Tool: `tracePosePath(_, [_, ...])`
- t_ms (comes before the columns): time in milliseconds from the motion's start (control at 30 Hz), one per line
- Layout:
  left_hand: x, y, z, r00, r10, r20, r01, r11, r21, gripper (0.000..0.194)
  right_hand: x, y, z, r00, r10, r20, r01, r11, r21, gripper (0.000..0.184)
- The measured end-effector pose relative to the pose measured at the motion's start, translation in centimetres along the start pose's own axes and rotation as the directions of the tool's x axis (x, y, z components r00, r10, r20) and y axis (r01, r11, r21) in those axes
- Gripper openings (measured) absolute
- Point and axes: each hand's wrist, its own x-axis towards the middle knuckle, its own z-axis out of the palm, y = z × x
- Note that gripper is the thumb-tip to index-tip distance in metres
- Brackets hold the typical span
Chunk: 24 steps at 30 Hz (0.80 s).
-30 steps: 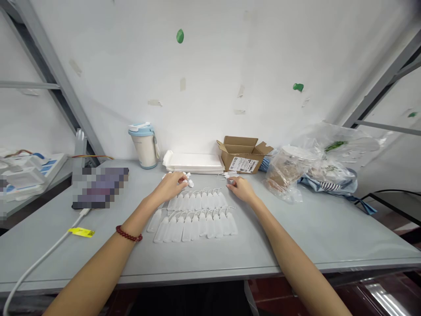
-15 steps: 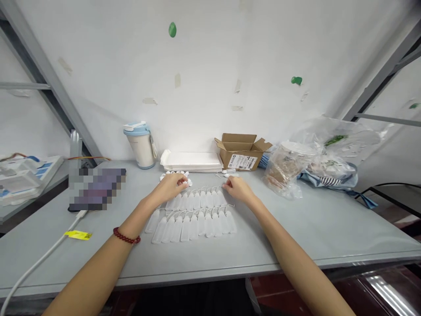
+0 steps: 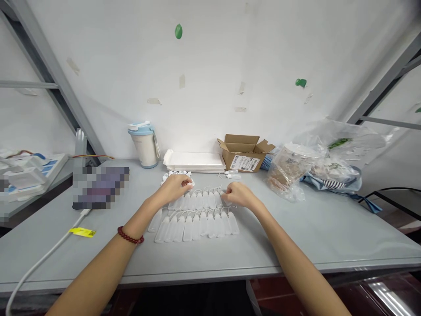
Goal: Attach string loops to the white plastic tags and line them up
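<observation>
Two rows of flat, translucent white tubes with thin cord loops lie on the grey table; the front row [image 3: 196, 226] is closest to me. My left hand [image 3: 174, 188] is closed in a pinch on a small white cap-like piece [image 3: 190, 182], beside a cluster of small white ring-like pieces [image 3: 166, 176]. At the right end of the back row [image 3: 199, 201], my right hand [image 3: 241, 194] has its fingers pinched on a translucent tube [image 3: 226, 200], partly covered by the fingers.
Behind the rows lie a stack of white flat boxes [image 3: 195, 162] and an open cardboard box [image 3: 245, 160], with a few loose tubes [image 3: 233, 177] before it. A tumbler [image 3: 144, 147] and a cabled, blurred device [image 3: 103, 188] stand left. Plastic bags [image 3: 287, 171] lie right.
My right hand has come slightly lower and nearer, and a tube now shows under its fingers. My left hand keeps its pinch by the white pieces. The whole view has shifted slightly.
</observation>
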Motion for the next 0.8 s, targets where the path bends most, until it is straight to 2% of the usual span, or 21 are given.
tracePosePath(133, [-0.2, 0.7, -0.1, 1.0, -0.007, 0.018, 0.008, 0.996, -0.088, 0.029, 0.4, 0.0, 0.5, 0.985, -0.002, -0.17, 0.016, 0.996, 0.084, 0.021])
tracePosePath(233, [-0.3, 1.6, -0.1, 0.999, -0.002, 0.032, 0.008, 0.982, -0.187, 0.028, 0.6, -0.2, 0.9, 0.943, -0.048, -0.329, 0.124, 0.969, 0.213, 0.015])
tracePosePath(300, [-0.4, 2.3, -0.1, 0.999, 0.013, 0.038, -0.003, 0.964, -0.265, 0.029, 0.5, -0.6, 1.3, 0.921, -0.086, -0.379, 0.205, 0.936, 0.286, 0.015])
tracePosePath(467, [-0.7, 3.6, 0.0, 0.998, 0.03, 0.061, 0.004, 0.872, -0.489, 0.035, -0.7, -2.3, 1.8, 0.885, -0.173, -0.432, 0.331, 0.886, 0.324, 0.019])
tracePosePath(600, [-0.7, 3.7, -0.1, 0.998, -0.017, 0.054, 0.045, 0.832, -0.552, 0.039, -1.5, -3.2, 2.1, 0.85, -0.228, -0.475, 0.416, 0.845, 0.338, 0.018])
tracePosePath(700, [-0.6, 3.4, -0.1, 0.997, -0.056, 0.057, 0.078, 0.826, -0.558, 0.039, -1.7, -3.4, 2.1, 0.853, -0.24, -0.463, 0.437, 0.813, 0.384, 0.018])
tracePosePath(800, [-0.6, 3.2, -0.2, 0.992, -0.109, 0.062, 0.125, 0.804, -0.581, 0.037, -1.7, -3.5, 1.8, 0.881, -0.24, -0.407, 0.433, 0.753, 0.495, 0.021])
